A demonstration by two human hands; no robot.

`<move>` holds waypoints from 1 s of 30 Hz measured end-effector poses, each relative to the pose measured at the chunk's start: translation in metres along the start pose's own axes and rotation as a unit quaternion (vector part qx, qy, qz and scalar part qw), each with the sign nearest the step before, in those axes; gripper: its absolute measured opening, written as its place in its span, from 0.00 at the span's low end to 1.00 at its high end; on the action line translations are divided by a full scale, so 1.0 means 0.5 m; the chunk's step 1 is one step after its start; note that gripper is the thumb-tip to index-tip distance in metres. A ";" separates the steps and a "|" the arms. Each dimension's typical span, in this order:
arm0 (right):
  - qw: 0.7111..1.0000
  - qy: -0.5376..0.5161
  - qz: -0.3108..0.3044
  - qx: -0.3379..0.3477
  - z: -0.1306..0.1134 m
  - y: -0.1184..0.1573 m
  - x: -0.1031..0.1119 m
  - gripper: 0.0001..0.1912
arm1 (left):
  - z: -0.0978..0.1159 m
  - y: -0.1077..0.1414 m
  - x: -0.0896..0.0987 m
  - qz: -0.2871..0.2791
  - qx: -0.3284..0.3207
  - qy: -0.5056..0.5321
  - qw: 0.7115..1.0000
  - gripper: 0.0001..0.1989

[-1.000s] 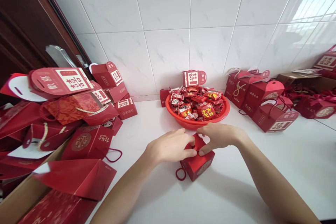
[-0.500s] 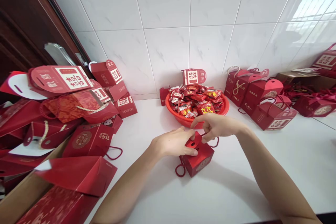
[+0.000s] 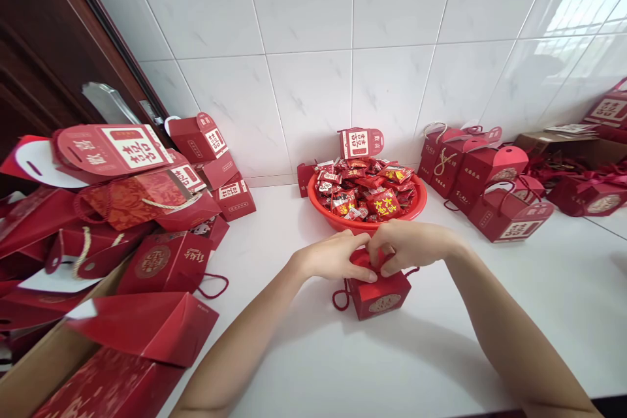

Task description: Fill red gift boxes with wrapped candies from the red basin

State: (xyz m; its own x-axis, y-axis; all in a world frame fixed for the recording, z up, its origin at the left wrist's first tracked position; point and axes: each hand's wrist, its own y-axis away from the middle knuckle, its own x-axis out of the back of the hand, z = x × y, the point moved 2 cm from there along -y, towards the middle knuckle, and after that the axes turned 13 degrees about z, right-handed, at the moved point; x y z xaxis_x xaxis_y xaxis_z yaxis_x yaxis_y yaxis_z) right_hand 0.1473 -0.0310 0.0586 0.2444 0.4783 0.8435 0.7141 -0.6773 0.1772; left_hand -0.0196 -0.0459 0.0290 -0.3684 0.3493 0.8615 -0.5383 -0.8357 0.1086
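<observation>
A small red gift box (image 3: pixel 379 297) stands on the white table before me, a round pale emblem on its front and dark red cord loops at both sides. My left hand (image 3: pixel 337 258) grips the left part of its top, thumb lying along the upper face. Against it, my right hand (image 3: pixel 409 245) has its fingers bent and pinching at the box's top flaps, which the fingers partly hide. Just behind the hands is a red plastic basin (image 3: pixel 318 212) heaped with red-wrapped sweets (image 3: pixel 367 186).
At left, red gift boxes (image 3: pixel 166 261) are piled over a cardboard carton (image 3: pixel 44 339). More corded boxes (image 3: pixel 494 173) stand at right, near an open carton (image 3: pixel 568 144). One box (image 3: pixel 361 144) sits behind the basin by the tiled wall (image 3: pixel 308 0).
The gift box has shifted slightly right and turned so its front faces me more. My right hand has come in closer to my left, onto the top flaps.
</observation>
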 end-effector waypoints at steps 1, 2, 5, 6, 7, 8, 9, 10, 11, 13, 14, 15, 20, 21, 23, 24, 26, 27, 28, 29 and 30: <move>1.000 0.025 -0.011 -0.014 -0.002 -0.004 -0.006 0.09 | -0.005 -0.003 0.000 -0.009 -0.006 0.022 1.000 0.25; 0.999 0.047 -0.014 -0.023 -0.005 -0.008 -0.010 0.08 | -0.011 -0.005 0.000 -0.023 -0.009 0.051 0.998 0.25; 0.997 0.078 -0.010 -0.026 -0.010 -0.012 -0.016 0.08 | -0.029 -0.011 0.001 -0.070 -0.004 0.143 0.987 0.24; 0.996 0.083 -0.011 -0.027 -0.009 -0.013 -0.017 0.08 | -0.035 -0.012 0.003 -0.073 0.003 0.166 0.983 0.25; 0.996 0.087 -0.011 -0.030 -0.008 -0.013 -0.018 0.09 | -0.039 -0.012 0.007 -0.065 0.014 0.182 0.981 0.27; 0.995 0.090 -0.012 -0.035 -0.007 -0.013 -0.019 0.09 | -0.043 -0.010 0.014 -0.050 0.025 0.196 0.979 0.28; 0.995 0.092 -0.011 -0.040 -0.005 -0.014 -0.021 0.09 | -0.044 -0.006 0.022 -0.032 0.036 0.212 0.976 0.29; 0.995 0.091 -0.011 -0.046 -0.004 -0.014 -0.022 0.09 | -0.043 0.000 0.032 -0.014 0.042 0.235 0.971 0.29; 0.995 0.088 -0.014 -0.050 -0.003 -0.014 -0.023 0.08 | -0.039 0.010 0.044 0.005 0.042 0.267 0.963 0.29; 0.996 0.076 -0.013 -0.050 -0.002 -0.013 -0.021 0.06 | -0.024 0.034 0.070 0.044 0.019 0.349 0.936 0.26; 0.997 0.066 0.001 -0.043 -0.002 -0.011 -0.018 0.05 | -0.014 0.047 0.082 0.068 0.000 0.389 0.919 0.25; 0.998 0.046 0.026 -0.035 -0.003 -0.008 -0.012 0.04 | -0.003 0.060 0.093 0.088 -0.018 0.424 0.901 0.24; 0.962 -0.171 0.213 -0.017 -0.001 0.034 0.038 0.06 | 0.038 0.095 0.101 0.128 -0.051 0.485 0.864 0.19; 0.949 -0.211 0.235 -0.011 -0.002 0.044 0.046 0.09 | 0.042 0.095 0.097 0.133 -0.050 0.483 0.864 0.18; 0.928 -0.269 0.257 0.011 -0.008 0.060 0.055 0.11 | 0.047 0.091 0.089 0.144 -0.054 0.485 0.861 0.17; 0.922 -0.287 0.259 0.022 -0.013 0.064 0.055 0.11 | 0.049 0.088 0.086 0.151 -0.061 0.489 0.857 0.17; 0.917 -0.295 0.267 0.032 -0.025 0.067 0.049 0.11 | 0.055 0.084 0.079 0.161 -0.075 0.495 0.851 0.18; 0.918 -0.284 0.276 0.031 -0.031 0.065 0.043 0.11 | 0.058 0.083 0.075 0.165 -0.083 0.495 0.849 0.18; 0.919 -0.265 0.290 0.028 -0.036 0.062 0.037 0.11 | 0.062 0.082 0.072 0.167 -0.092 0.494 0.848 0.19; 0.921 -0.240 0.306 0.025 -0.041 0.058 0.030 0.10 | 0.066 0.081 0.068 0.167 -0.101 0.493 0.848 0.20; 0.922 -0.215 0.321 0.023 -0.045 0.054 0.023 0.10 | 0.070 0.081 0.064 0.167 -0.111 0.490 0.848 0.21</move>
State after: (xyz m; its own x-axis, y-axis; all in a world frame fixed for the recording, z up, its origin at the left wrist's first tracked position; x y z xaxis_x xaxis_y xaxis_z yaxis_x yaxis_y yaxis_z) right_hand 0.1545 -0.0563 0.0845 0.8574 0.1706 0.4855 0.3557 -0.8783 -0.3194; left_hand -0.0265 -0.0835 0.0784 -0.9227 0.3854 -0.0117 -0.3704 -0.8944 -0.2505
